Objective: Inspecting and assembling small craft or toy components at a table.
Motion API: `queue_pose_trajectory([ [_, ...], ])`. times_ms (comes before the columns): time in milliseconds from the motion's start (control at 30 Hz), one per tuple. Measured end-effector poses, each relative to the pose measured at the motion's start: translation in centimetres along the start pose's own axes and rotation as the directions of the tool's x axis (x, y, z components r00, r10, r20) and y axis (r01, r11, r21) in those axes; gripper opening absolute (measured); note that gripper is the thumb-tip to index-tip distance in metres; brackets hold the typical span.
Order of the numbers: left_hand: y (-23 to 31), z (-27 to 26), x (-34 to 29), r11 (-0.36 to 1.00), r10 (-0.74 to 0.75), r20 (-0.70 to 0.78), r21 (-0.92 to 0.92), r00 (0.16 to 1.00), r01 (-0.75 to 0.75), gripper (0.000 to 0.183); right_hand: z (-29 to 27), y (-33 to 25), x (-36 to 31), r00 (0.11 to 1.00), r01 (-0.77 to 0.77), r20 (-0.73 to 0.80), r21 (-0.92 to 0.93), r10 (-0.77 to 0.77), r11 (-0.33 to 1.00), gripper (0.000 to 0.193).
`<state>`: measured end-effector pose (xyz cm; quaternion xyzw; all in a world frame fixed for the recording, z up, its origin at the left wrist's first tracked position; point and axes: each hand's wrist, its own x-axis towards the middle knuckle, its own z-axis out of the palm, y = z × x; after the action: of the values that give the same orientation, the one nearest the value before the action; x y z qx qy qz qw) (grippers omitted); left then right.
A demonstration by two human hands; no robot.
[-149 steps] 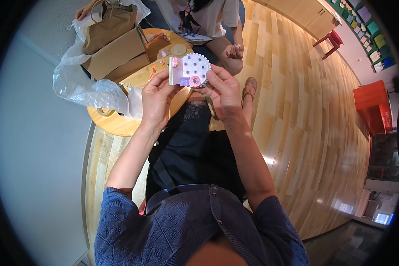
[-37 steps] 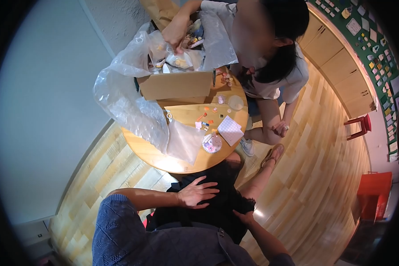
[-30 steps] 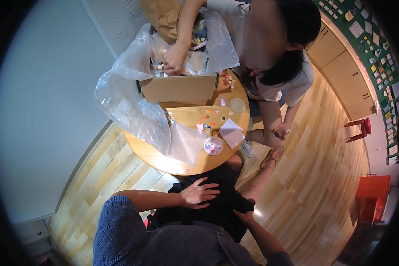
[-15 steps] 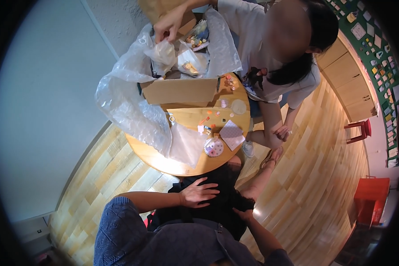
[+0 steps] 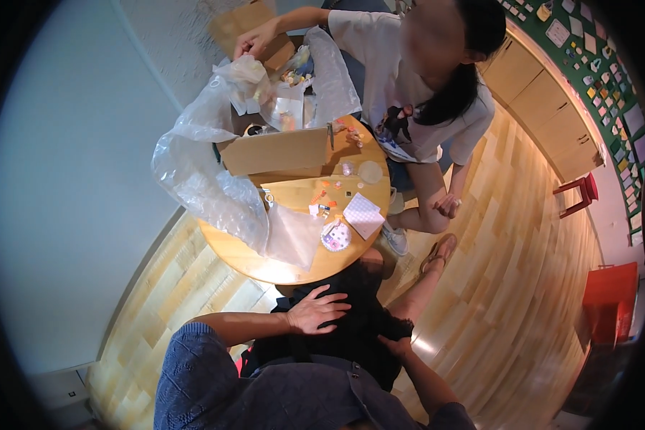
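Note:
My left hand (image 5: 317, 313) lies on the black clothing over my lap, its fingers spread and nothing in it. At the edge of my thigh rests my right hand (image 5: 396, 346), with the thumb stretched out; its other fingers are partly hidden, and I see nothing held. Nearest to my hands on the round wooden table (image 5: 229, 247) are a round patterned piece (image 5: 335, 236), a checked square sheet (image 5: 365, 215) and a translucent sheet (image 5: 294, 236). Several small orange pieces (image 5: 319, 195) lie behind them.
A cardboard box (image 5: 276, 151) with bagged items stands on the table, bubble wrap (image 5: 193, 168) draped over its left side. Across from me a seated person pinches a clear plastic bag (image 5: 245, 70) above it. A red stool (image 5: 579, 195) and red box (image 5: 609, 301) stand right.
The other person's hand has lifted the clear bag, showing more of the box's contents. The whole view has shifted slightly. My hands stay resting on my lap.

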<state>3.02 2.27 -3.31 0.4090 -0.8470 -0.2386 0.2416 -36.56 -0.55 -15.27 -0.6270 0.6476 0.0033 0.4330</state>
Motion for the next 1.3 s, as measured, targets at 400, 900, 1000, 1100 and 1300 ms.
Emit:
queue_pose_trajectory([
  [400,1.4,-0.7,-0.1,0.997,0.001,0.001,0.072,1.000,-0.001,0.035,-0.2,-0.7,-1.2,0.998,-0.056,0.016,0.176,0.054,0.983,0.099],
  [900,2.2,-1.0,-0.1,0.996,-0.017,-0.001,0.089,1.000,0.017,0.034,-0.9,-0.9,-1.3,0.997,-0.057,0.061,0.224,0.044,0.973,0.107],
  [1000,2.2,-1.1,0.0,0.996,-0.019,-0.007,0.082,1.000,0.019,0.034,-0.7,-0.6,-1.2,0.999,-0.039,0.002,0.155,0.039,0.987,0.098],
  [1100,2.1,-1.0,-0.1,0.997,-0.023,-0.014,0.071,1.000,0.024,0.034,-0.7,-0.6,-1.2,1.000,-0.014,0.005,0.149,0.014,0.989,0.096],
  [1300,1.9,-0.8,-0.2,0.999,-0.027,-0.018,0.041,0.999,0.028,0.034,-0.2,0.7,-0.6,0.994,0.097,-0.053,0.143,-0.090,0.985,0.089],
])
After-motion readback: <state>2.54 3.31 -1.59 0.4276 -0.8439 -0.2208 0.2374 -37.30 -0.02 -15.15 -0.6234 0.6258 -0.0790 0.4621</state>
